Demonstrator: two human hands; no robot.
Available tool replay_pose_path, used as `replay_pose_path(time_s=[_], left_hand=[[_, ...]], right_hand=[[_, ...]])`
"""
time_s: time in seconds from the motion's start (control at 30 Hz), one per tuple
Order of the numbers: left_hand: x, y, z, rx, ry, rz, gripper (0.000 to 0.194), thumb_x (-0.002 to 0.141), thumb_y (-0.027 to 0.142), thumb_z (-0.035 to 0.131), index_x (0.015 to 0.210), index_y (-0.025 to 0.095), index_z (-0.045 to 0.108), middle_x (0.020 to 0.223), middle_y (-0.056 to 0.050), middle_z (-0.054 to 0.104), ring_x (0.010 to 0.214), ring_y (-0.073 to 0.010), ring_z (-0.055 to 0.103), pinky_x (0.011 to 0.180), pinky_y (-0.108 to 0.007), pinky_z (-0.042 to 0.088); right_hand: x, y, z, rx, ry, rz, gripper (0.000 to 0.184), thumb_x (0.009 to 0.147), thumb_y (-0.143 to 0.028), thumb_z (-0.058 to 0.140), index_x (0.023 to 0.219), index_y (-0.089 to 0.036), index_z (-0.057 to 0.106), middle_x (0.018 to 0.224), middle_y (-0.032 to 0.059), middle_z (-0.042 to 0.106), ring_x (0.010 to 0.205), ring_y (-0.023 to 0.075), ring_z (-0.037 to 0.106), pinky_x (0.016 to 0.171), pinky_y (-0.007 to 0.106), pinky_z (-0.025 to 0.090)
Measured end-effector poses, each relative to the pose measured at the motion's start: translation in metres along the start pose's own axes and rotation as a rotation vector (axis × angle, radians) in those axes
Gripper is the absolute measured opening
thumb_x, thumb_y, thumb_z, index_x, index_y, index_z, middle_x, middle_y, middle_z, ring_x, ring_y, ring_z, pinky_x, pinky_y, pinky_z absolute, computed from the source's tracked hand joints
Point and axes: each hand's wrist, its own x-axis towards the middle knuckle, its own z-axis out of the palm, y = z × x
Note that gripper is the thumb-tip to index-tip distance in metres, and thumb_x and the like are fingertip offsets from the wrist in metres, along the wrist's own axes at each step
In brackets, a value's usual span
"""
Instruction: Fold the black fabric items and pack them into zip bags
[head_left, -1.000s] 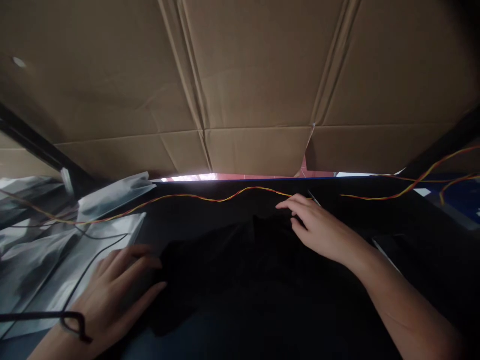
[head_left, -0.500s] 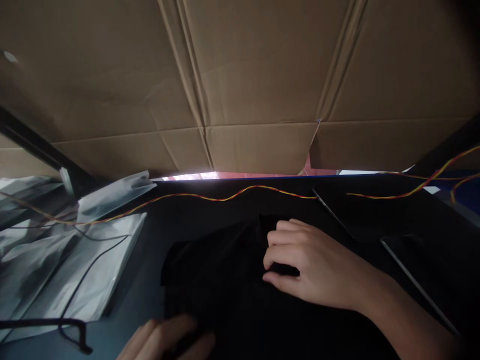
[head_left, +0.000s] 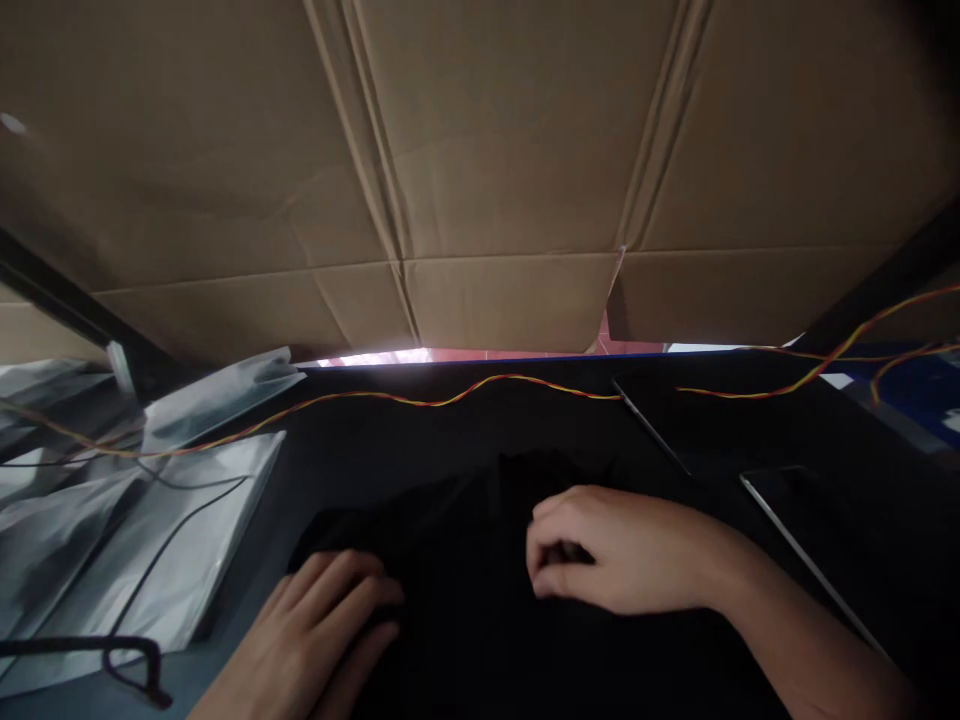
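A black piece of cloth (head_left: 450,520) lies bunched on a dark tabletop (head_left: 352,440) in front of me. My right hand (head_left: 622,550) rests on the middle of the cloth with its fingers curled in, pinching a fold of it. At the cloth's near left edge, my left hand (head_left: 315,630) lies with fingers stretched out and pressed on the fabric. The light is dim and the cloth's outline is hard to make out.
Silvery plastic bags (head_left: 127,510) lie at the left with a thin black cord (head_left: 127,650) over them. A twisted red-and-yellow wire (head_left: 450,395) runs across the table's far side. A cardboard wall (head_left: 480,170) stands behind. Flat dark plates (head_left: 795,510) lie at the right.
My right hand pulled back from the wire onto the cloth and closed on a fold. My left hand dropped low and came back onto the cloth's near left edge.
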Motion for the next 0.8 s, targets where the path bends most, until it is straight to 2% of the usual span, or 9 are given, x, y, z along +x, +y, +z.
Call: replay_pose_path(time_s=[0.13, 0.27, 0.33, 0.4, 0.5, 0.57, 0.67, 0.73, 0.8], left_hand=[[0.007, -0.015, 0.001, 0.194, 0.073, -0.082, 0.072, 0.098, 0.063, 0.066, 0.163, 0.040, 0.047, 0.169, -0.007, 0.051, 0.150, -0.0419, 0.054, 0.112, -0.060, 0.058], [0.027, -0.032, -0.005, 0.235, -0.032, 0.027, 0.127, 0.077, 0.079, 0.079, 0.175, 0.035, 0.012, 0.179, -0.016, 0.030, 0.161, -0.0529, 0.031, 0.116, -0.073, 0.048], [0.044, -0.039, -0.004, 0.215, -0.055, 0.023, 0.123, 0.082, 0.080, 0.075, 0.175, 0.034, 0.009, 0.180, -0.017, 0.022, 0.163, -0.0525, 0.024, 0.118, -0.073, 0.044], [0.061, -0.045, 0.001, 0.193, -0.077, -0.004, 0.116, 0.088, 0.081, 0.068, 0.175, 0.031, 0.010, 0.181, -0.019, 0.015, 0.165, -0.0519, 0.018, 0.120, -0.074, 0.040], [0.081, -0.053, 0.004, 0.178, -0.186, -0.018, 0.130, 0.079, 0.092, 0.067, 0.175, 0.027, 0.008, 0.180, -0.023, 0.015, 0.165, -0.0553, 0.012, 0.121, -0.083, 0.030], [0.091, -0.054, -0.002, 0.192, -0.207, -0.010, 0.136, 0.073, 0.098, 0.065, 0.175, 0.023, 0.014, 0.179, -0.025, 0.020, 0.164, -0.0577, 0.012, 0.121, -0.087, 0.024], [0.107, -0.041, -0.024, 0.219, -0.073, 0.045, 0.115, 0.084, 0.094, 0.058, 0.170, 0.019, 0.037, 0.174, -0.025, 0.036, 0.162, -0.0559, 0.025, 0.123, -0.083, 0.025], [0.121, -0.026, -0.038, 0.175, -0.047, 0.133, 0.076, 0.102, 0.076, 0.052, 0.155, 0.021, 0.059, 0.159, -0.020, 0.059, 0.146, -0.0458, 0.055, 0.118, -0.068, 0.043], [0.136, -0.011, -0.045, 0.096, -0.122, 0.236, 0.043, 0.112, 0.053, 0.046, 0.127, 0.024, 0.074, 0.125, -0.011, 0.076, 0.110, -0.0313, 0.074, 0.098, -0.049, 0.057]], right_hand=[[0.007, 0.011, 0.007, -0.035, 0.186, 0.067, 0.040, 0.099, -0.035, 0.071, 0.138, -0.040, 0.074, 0.090, 0.0010, 0.078, 0.084, 0.0226, 0.072, 0.070, 0.033, 0.051], [0.008, 0.016, 0.006, 0.064, 0.171, 0.089, 0.072, 0.105, -0.043, 0.064, 0.170, -0.047, 0.034, 0.093, -0.0008, 0.079, 0.083, 0.0224, 0.073, 0.074, 0.036, 0.057], [0.008, 0.018, 0.002, 0.193, 0.209, 0.097, 0.064, 0.109, -0.042, 0.058, 0.169, -0.044, 0.037, 0.109, 0.0015, 0.081, 0.090, 0.0214, 0.076, 0.080, 0.037, 0.061], [0.009, 0.021, -0.005, 0.228, 0.330, 0.064, 0.048, 0.111, -0.039, 0.054, 0.158, -0.041, 0.056, 0.129, 0.0032, 0.078, 0.107, 0.0220, 0.077, 0.096, 0.042, 0.062], [0.012, 0.029, -0.014, -0.021, 0.621, -0.007, 0.034, 0.110, -0.030, 0.053, 0.138, -0.034, 0.073, 0.147, 0.0030, 0.071, 0.139, 0.0257, 0.064, 0.123, 0.052, 0.047], [0.016, 0.034, -0.018, -0.232, 0.793, -0.019, 0.034, 0.109, -0.023, 0.051, 0.132, -0.029, 0.076, 0.154, 0.0049, 0.065, 0.150, 0.0288, 0.054, 0.130, 0.058, 0.036], [0.019, 0.035, -0.019, -0.392, 0.880, -0.073, 0.032, 0.108, -0.016, 0.051, 0.126, -0.023, 0.077, 0.148, 0.0088, 0.067, 0.146, 0.0292, 0.056, 0.126, 0.056, 0.041], [0.019, 0.029, -0.015, -0.397, 0.745, -0.161, 0.028, 0.108, -0.016, 0.055, 0.124, -0.024, 0.077, 0.133, 0.0069, 0.072, 0.130, 0.0252, 0.064, 0.115, 0.048, 0.051], [0.019, 0.021, -0.010, -0.347, 0.508, -0.198, 0.025, 0.105, -0.017, 0.065, 0.125, -0.028, 0.077, 0.121, 0.0026, 0.074, 0.117, 0.0215, 0.068, 0.104, 0.040, 0.055]])
